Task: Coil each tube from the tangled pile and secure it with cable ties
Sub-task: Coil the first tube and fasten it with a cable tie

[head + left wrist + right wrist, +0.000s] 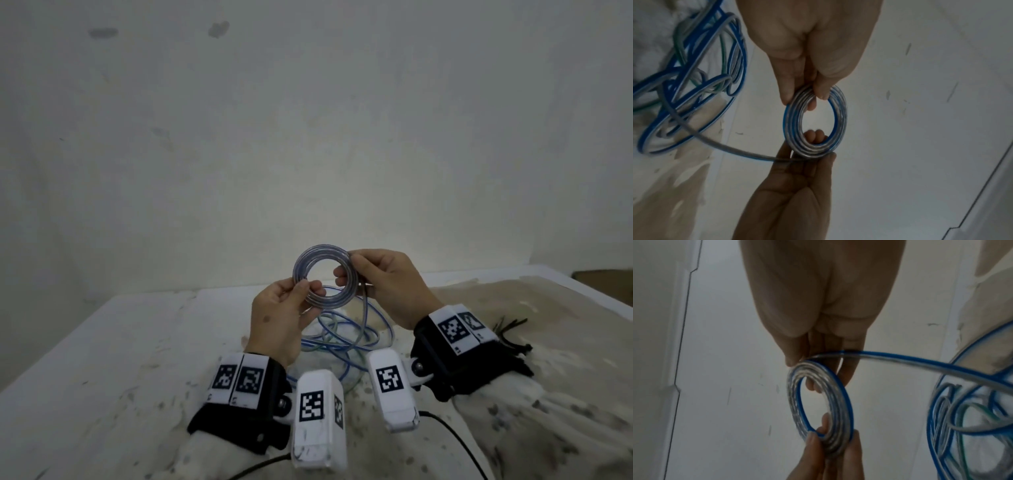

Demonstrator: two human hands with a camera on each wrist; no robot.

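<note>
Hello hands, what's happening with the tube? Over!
Left hand and right hand both pinch coil. Tail runs to tangled pile. Cable ties untouched.

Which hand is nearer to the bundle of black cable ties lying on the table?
The right hand. The black cable ties lie just beyond its wrist, to its right. The left hand is farther away, across the clear blue-striped tube coil that both hands hold.

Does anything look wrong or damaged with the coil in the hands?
Nothing stands out. The coil looks round and neat, pinched by the left hand and right hand; its tail runs to the tangled pile.
</note>
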